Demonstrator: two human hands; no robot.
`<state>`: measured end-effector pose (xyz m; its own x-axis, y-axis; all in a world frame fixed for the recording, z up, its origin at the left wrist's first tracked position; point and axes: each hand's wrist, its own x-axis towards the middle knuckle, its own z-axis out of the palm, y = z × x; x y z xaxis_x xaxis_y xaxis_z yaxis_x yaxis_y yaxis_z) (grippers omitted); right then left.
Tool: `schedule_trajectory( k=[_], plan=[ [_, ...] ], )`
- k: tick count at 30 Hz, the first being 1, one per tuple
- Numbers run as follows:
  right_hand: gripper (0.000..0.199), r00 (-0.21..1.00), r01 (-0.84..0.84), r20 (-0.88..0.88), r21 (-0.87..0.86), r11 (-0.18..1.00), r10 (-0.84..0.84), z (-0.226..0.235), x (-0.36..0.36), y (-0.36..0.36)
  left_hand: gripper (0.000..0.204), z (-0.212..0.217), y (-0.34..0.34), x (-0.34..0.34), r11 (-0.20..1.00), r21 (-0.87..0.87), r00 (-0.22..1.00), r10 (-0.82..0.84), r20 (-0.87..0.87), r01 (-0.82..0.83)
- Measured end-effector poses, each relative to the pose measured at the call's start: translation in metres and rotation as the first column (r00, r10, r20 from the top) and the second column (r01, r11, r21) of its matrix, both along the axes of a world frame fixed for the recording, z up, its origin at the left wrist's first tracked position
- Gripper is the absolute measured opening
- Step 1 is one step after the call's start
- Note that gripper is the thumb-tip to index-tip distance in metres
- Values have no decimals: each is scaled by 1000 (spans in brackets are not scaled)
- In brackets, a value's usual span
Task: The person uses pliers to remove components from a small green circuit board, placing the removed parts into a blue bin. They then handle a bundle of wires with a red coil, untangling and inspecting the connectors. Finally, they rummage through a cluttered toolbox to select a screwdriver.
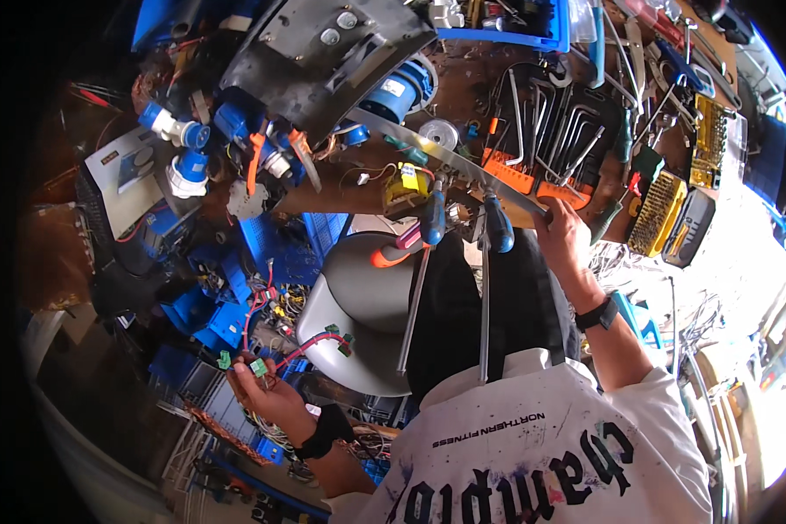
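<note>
My left hand (275, 400), low on the left, is closed on a wire harness (299, 351) of red and dark wires. Green plug connectors (258, 368) show at its fingertips, and more hang at the harness's free end. My right hand (565, 237) is at the bench's front edge, its fingers curled at the end of a long metal strip (472, 171); the fingertips are partly hidden. Left of it, two blue-handled screwdrivers (499, 229) hang at the edge with shafts pointing down. An orange-and-grey handled tool (391, 256) hangs beside them.
Hex keys (541, 122) in orange holders lie on the bench, with yellow bit sets (658, 212) to their right. A large metal plate (323, 52) and blue industrial plugs (188, 166) occupy the back left. Below stand a grey chair (341, 349) and blue bins (210, 314).
</note>
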<state>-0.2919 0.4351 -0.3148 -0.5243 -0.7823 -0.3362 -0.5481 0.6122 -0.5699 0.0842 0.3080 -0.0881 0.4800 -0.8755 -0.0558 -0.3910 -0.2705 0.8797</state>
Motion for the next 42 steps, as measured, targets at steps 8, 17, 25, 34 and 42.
schedule_trajectory(
  k=[8,17,25,34,42],
  plan=[
    [10,999,-28,-44,69,997,31,-15,3,-7,25,-14,13,27,995,-23,995,91,-50,-92],
    [8,999,5,-33,-41,999,-7,-1,0,-10,26,-20,15,40,999,41,999,24,-39,-22],
    [7,999,-44,-27,-107,993,41,15,-9,-10,26,-22,7,24,998,57,998,33,-44,-31],
    [7,994,-62,80,-126,990,73,45,-15,-5,31,-15,2,8,992,99,996,78,33,-81],
    [7,993,-69,91,-46,997,73,72,-33,-18,27,-13,-1,-1,995,98,999,27,45,-31]
  ],
)
